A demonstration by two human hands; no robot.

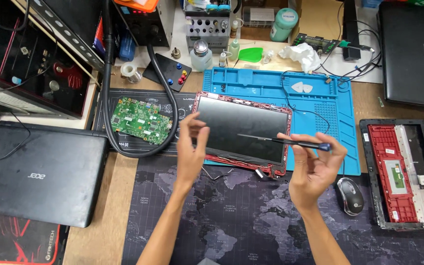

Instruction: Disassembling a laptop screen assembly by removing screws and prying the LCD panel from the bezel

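Nearest the viewer, a dark desk mat (251, 225) printed with a world map covers the wooden surface (106, 216), and both forearms reach up across it. The right hand (315, 167) is closed on a thin black screwdriver (285, 142), pinched between thumb and fingers at its blue-capped end, with the shaft pointing left over the screen. The left hand (191, 147) is raised with fingers loosely curled and narrow, its fingertips at the left edge of the laptop screen panel (241, 130); whether they grip that edge cannot be told. The panel, dark glass in a red-rimmed frame, lies flat between the two hands, partly on the map mat and partly on a blue repair mat (320, 93). A grey mouse (350, 195) sits just right of the right hand. Farther right lies an opened laptop base (403, 172) with a red inner frame. At left rests a closed black laptop (38, 172). Beyond the left hand, a green circuit board (141, 120) lies inside the loop of a black hose (108, 88). Another closed black laptop (413, 54) occupies the far right corner
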